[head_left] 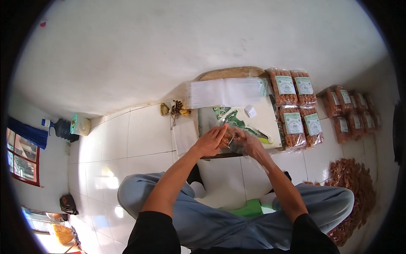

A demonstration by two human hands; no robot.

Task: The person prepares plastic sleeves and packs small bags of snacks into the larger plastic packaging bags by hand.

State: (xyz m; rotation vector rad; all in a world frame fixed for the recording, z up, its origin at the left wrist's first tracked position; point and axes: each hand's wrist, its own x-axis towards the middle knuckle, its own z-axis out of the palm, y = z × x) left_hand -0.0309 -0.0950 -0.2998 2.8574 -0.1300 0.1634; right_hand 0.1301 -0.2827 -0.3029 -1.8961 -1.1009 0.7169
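Note:
A clear plastic bag of brown snack pieces lies between my hands, at the near edge of a low board. My left hand presses its fingers together on the bag's left side. At the other side, my right hand grips the bag, with loose film spreading over the wrist; its fingertips are partly hidden. Beyond them are green printed labels and a small white object. A tool with a yellow-green handle, its kind unclear, rests right of my hands. A stack of clear bags lies at the board's far side.
Labelled snack packs stand right of the board, with more packs farther right. Loose brown snacks are heaped on the tiled floor. A white sheet and dark dried bits lie left of the board.

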